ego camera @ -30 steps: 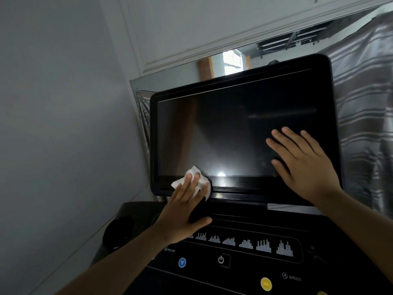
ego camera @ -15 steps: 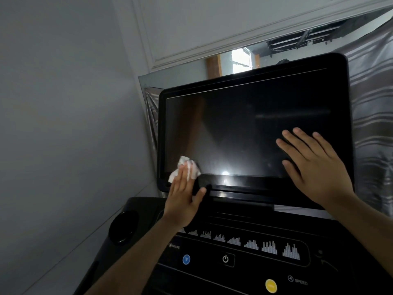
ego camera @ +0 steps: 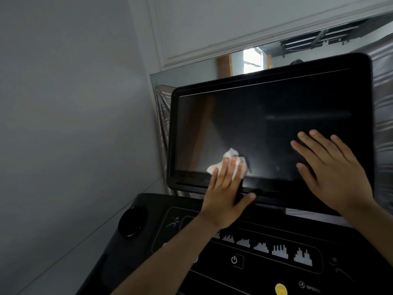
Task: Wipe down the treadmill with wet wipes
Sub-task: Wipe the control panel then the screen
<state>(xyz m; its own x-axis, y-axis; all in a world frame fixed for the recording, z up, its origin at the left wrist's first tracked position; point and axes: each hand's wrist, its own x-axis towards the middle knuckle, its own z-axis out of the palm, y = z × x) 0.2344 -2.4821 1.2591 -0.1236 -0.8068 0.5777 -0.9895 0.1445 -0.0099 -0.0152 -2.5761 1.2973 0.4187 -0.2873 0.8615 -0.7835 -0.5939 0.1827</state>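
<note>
Left hand (ego camera: 225, 192) flat, straight fingers pressing wet wipe (ego camera: 229, 162) on treadmill screen (ego camera: 265, 128), lower-left area. Right hand (ego camera: 331, 173) open, palm flat on screen's lower right.

From my feed, the left side is all plain grey wall (ego camera: 63, 124), pretty dim. Up top there's white panelling (ego camera: 234, 22) with moulded trim. Below it a mirror (ego camera: 191, 75) sits on the far wall, and I can see a bright window (ego camera: 252, 60) reflected in it. Striped grey fabric (ego camera: 382, 116) shows far right.
</note>
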